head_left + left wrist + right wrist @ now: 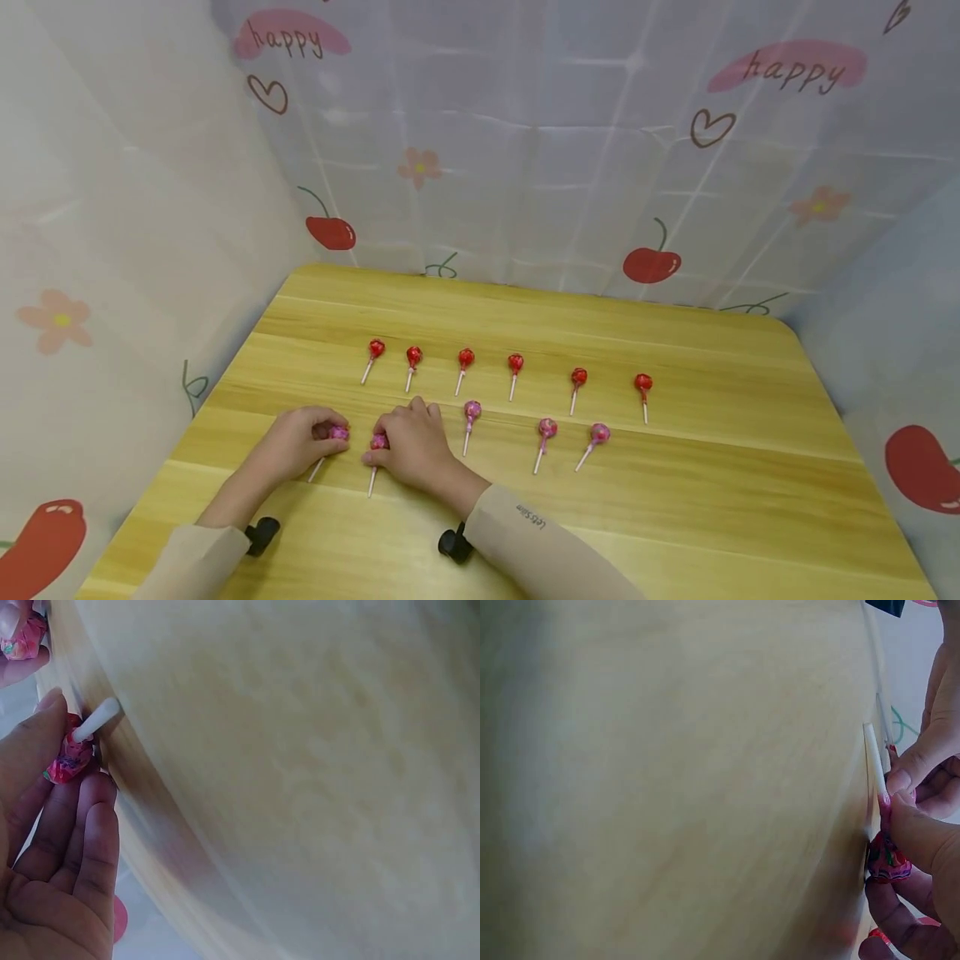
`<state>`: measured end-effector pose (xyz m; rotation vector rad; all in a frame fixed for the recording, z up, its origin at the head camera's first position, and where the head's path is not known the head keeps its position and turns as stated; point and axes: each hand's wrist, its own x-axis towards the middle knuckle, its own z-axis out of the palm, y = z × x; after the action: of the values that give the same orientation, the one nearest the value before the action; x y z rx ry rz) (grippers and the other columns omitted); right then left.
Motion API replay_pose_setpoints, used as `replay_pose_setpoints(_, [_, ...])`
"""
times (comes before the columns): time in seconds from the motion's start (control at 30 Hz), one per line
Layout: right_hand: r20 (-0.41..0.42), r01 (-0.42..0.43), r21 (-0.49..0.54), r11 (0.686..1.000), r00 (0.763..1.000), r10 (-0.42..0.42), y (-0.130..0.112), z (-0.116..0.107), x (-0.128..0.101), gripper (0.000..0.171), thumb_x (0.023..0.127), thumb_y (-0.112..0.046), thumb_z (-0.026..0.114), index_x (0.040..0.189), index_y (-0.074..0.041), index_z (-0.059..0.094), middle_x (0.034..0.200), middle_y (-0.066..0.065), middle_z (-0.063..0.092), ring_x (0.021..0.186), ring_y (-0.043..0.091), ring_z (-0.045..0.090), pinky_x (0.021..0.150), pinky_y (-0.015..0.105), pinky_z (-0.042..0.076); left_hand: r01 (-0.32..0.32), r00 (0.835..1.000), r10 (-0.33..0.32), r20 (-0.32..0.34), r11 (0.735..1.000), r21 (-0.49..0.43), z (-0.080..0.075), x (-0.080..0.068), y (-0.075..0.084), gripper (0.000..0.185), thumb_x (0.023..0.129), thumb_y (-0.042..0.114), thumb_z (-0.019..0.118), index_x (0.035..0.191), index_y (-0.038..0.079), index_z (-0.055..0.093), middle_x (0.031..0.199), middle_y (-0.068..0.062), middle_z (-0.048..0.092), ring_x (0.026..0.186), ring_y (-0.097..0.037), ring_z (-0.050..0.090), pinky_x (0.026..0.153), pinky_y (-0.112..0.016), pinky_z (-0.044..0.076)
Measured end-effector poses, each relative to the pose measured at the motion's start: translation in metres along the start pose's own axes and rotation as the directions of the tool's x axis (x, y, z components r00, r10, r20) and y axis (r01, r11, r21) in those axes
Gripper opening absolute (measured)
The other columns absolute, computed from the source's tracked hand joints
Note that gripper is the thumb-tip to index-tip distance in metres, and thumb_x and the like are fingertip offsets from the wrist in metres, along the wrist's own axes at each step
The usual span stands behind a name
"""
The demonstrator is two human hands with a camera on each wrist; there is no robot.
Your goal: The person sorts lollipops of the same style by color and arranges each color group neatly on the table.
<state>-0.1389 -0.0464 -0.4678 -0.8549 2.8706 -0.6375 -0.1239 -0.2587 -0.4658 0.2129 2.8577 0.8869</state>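
Left pop (339,433) and right pop (378,442), both pink, one per hand.
The left hand (292,443) closes thumb and fingers round its candy head, stick free toward 7 o'clock; the right hand (417,443) pinches its own, parted only by the candy's width, stick toward 6. Gripping heads probably lets the sticks be aimed. From the right hand, three loose pink pops (547,427) lie at 2 to 3 o'clock, red pops (467,358) from 11 to past 2; their spacing suggests deliberate rows.

Wood-grain surface (675,517), rounded far corners; pale printed curtain (525,208) behind and on both sides: red cherries (652,265), orange flowers (420,167), brown hearts (265,90), "happy" lettering (795,71) on pink strokes (843,57)
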Motion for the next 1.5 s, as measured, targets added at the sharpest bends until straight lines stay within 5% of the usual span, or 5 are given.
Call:
replay_pose_setpoints(0.37, [0.013, 0.007, -0.046, 0.999, 1.000, -0.006, -0.002, 0.001, 0.000, 0.029, 0.083, -0.056, 0.073, 0.085, -0.028, 0.065, 0.083, -0.015, 0.054, 0.081, 0.009, 0.038, 0.075, 0.027, 0.028, -0.052, 0.998, 0.053, -0.032, 0.998, 0.035, 0.000, -0.004, 0.000, 0.028, 0.083, 0.020, 0.080, 0.108, 0.008, 0.073, 0.104, -0.007, 0.072, 0.094, -0.022, 0.067, 0.082, -0.041, 0.055])
replay_pose_setpoints(0.8, [-0.044, -0.048, 0.002, 0.999, 0.998, 0.048, 0.026, -0.036, -0.012, 0.047, 0.089, -0.054, 0.067, 0.124, -0.022, 0.068, 0.117, -0.007, 0.066, 0.099, 0.016, 0.048, 0.083, 0.031, 0.034, -0.022, 1.000, 0.023, -0.021, 0.999, 0.025, -0.008, -0.005, 0.010, 0.048, 0.087, 0.031, 0.077, 0.128, 0.008, 0.065, 0.126, -0.014, 0.065, 0.113, -0.035, 0.062, 0.092, -0.054, 0.051])
replay_pose_setpoints(1.03, [-0.116, -0.109, 0.153, 0.982, 0.985, 0.128, 0.085, -0.079, -0.036, 0.046, 0.088, -0.042, 0.073, 0.128, -0.021, 0.066, 0.131, -0.003, 0.064, 0.113, 0.023, 0.050, 0.096, 0.048, 0.036, -0.175, 0.984, 0.176, -0.009, 0.984, 0.036, -0.003, 0.016, 0.056, 0.050, 0.089, 0.029, 0.075, 0.132, 0.008, 0.062, 0.130, -0.010, 0.064, 0.114, -0.032, 0.063, 0.092, -0.051, 0.053])
replay_pose_setpoints(1.27, [-0.184, -0.199, 0.146, 0.969, 0.957, 0.225, 0.145, -0.101, -0.073, 0.046, 0.086, -0.040, 0.077, 0.127, -0.021, 0.068, 0.131, -0.002, 0.065, 0.110, 0.025, 0.048, 0.096, 0.051, 0.031, -0.342, 0.938, 0.332, 0.095, 0.933, 0.112, 0.016, 0.054, 0.116, 0.048, 0.089, 0.026, 0.076, 0.130, 0.006, 0.062, 0.129, -0.011, 0.065, 0.118, -0.029, 0.061, 0.101, -0.047, 0.049])
replay_pose_setpoints(1.5, [-0.147, -0.274, 0.055, 0.960, 0.949, 0.280, 0.168, -0.098, -0.091, 0.047, 0.083, -0.043, 0.078, 0.123, -0.021, 0.070, 0.122, -0.002, 0.068, 0.093, 0.021, 0.041, 0.078, 0.038, 0.024, -0.341, 0.931, 0.314, 0.186, 0.930, 0.136, 0.052, 0.081, 0.142, 0.044, 0.088, 0.023, 0.077, 0.126, 0.005, 0.065, 0.127, -0.011, 0.066, 0.123, -0.029, 0.060, 0.106, -0.042, 0.047])
